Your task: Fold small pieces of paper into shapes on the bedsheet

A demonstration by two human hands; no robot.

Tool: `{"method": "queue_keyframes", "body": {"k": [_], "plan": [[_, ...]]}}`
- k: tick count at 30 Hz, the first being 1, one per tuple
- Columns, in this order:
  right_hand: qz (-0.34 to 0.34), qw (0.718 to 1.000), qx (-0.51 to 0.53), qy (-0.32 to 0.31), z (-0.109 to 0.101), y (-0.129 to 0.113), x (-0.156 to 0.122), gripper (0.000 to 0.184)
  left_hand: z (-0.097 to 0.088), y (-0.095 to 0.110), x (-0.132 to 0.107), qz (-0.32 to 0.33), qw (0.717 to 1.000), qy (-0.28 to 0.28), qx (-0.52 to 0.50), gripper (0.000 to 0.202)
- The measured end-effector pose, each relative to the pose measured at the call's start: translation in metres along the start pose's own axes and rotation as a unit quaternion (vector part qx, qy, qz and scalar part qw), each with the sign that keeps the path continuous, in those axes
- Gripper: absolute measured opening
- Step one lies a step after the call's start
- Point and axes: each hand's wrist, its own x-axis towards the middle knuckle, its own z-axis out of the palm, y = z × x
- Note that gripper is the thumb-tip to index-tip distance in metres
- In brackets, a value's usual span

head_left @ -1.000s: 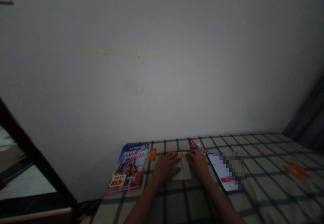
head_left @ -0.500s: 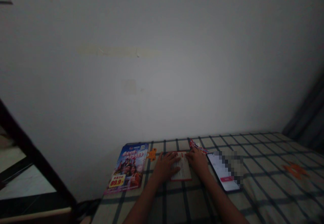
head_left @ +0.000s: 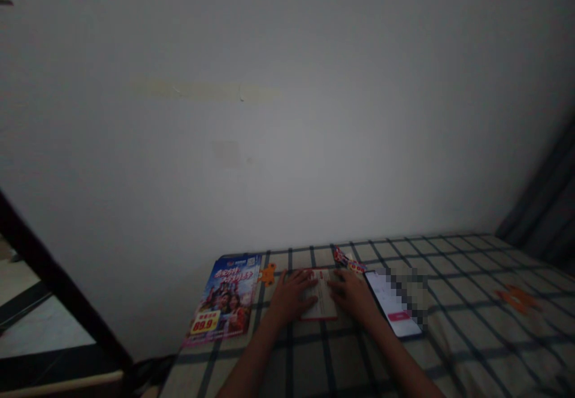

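A white card or thin booklet with a red border [head_left: 322, 303] lies flat on the checked cloth. Across its left side rests my left hand [head_left: 290, 296], open, fingers spread, hiding that edge. My right hand [head_left: 353, 293] is at the card's right edge, its fingers apart and the fingertips touching or just over it. Just beyond the right hand is a small red, white and blue packet or wrapper [head_left: 345, 259], partly hidden. A phone with a lit screen [head_left: 395, 308] lies to the right of that hand.
A colourful flyer [head_left: 227, 299] lies left of my left hand. The checked cloth [head_left: 467, 326] covers the surface up to the pale wall [head_left: 287, 146], with orange figures printed on it. A dark bar [head_left: 58, 272] slants at the left; a dark curtain [head_left: 545, 206] hangs at the right.
My right hand has shifted slightly toward me, its fingers now more spread beside the card. The left hand stays on the card. The whole view has moved a little.
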Motion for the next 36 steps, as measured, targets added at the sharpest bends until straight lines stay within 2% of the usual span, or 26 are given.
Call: {"method": "queue_keyframes", "body": {"k": [12, 21, 27, 31, 36], "plan": [[-0.03, 0.997, 0.062, -0.016, 0.003, 0.01, -0.027, 0.044, -0.006, 0.004, -0.001, -0.005, 1.0, -0.012, 0.003, 0.05], [-0.037, 0.996, 0.08, -0.016, -0.001, 0.008, -0.035, 0.043, -0.003, 0.0, -0.001, -0.001, 1.0, -0.016, 0.007, 0.052], [-0.032, 0.994, 0.101, 0.004, 0.013, 0.017, -0.036, 0.044, -0.004, 0.001, -0.002, 0.004, 1.0, -0.018, 0.009, 0.051], [-0.032, 0.991, 0.126, 0.038, 0.024, 0.025, -0.032, 0.035, -0.005, 0.002, -0.002, 0.001, 1.0, -0.018, 0.004, 0.05], [-0.031, 0.99, 0.126, 0.048, 0.023, 0.022, -0.026, 0.015, -0.006, 0.002, -0.002, -0.001, 1.0, -0.023, 0.009, 0.051]]}}
